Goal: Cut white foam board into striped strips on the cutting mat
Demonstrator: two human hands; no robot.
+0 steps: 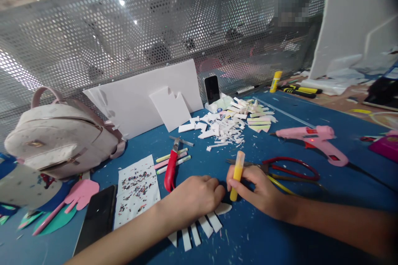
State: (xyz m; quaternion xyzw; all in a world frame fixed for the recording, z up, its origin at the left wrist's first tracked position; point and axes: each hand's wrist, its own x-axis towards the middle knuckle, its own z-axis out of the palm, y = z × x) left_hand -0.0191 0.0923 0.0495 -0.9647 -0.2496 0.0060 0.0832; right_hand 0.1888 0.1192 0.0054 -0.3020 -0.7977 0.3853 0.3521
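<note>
My right hand point(264, 192) is closed around a yellow marker point(238, 176), held upright with its pale translucent end on top. To its left, my left hand point(199, 196) is curled with the knuckles up, low over the table. Its fingertips are hidden, so whatever they may grip cannot be made out. Several white foam strips point(205, 227) fan out from beneath that hand, and a rounded white piece point(223, 208) lies between both hands. Just behind my right hand lie red-handled scissors point(292, 159). A red-handled cutter point(171, 167) rests beyond my left hand.
A pink glue gun point(320, 138) trails its cable at the right. White foam scraps point(228, 128) are heaped mid-table near a propped phone point(212, 89). White boards point(155, 91) lean against the mesh panel. At left are a backpack point(68, 132), a dark phone point(98, 215) and a speckled sheet point(137, 188).
</note>
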